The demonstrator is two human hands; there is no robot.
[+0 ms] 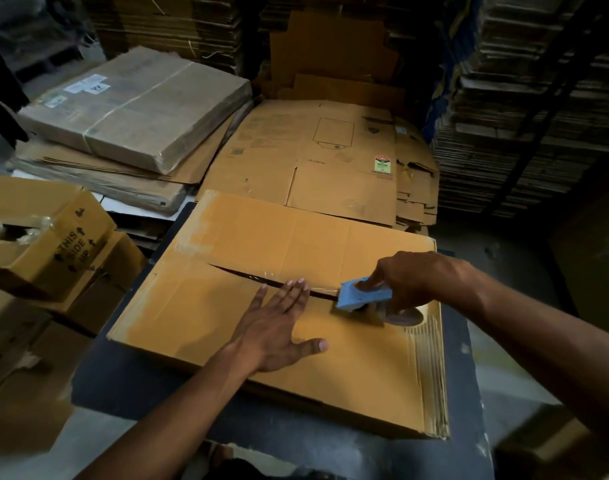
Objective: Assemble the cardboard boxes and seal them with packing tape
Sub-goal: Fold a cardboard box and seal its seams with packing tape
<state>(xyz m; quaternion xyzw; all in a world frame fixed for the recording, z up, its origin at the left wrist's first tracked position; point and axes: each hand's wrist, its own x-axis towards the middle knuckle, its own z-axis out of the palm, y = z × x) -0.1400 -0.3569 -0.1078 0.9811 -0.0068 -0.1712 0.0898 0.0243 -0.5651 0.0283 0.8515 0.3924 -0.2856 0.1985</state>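
Fingers [298, 289] of the left hand [279, 327] lie straight and flat on the box [247, 237], tips at its seam [240, 273]; the right hand [410, 282] grips the tape dispenser [360, 294].
Judging the taping underway: press the near flap level beside the seam, and draw the dispenser steadily along the seam toward the box's right edge.

Left hand [275, 327] flat, right hand [410, 278] seemingly gripping.

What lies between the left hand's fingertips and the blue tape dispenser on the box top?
In the head view, only the box's flap seam, a dark gap with clear tape over it, runs between the left hand and the blue tape dispenser gripped by the right hand.
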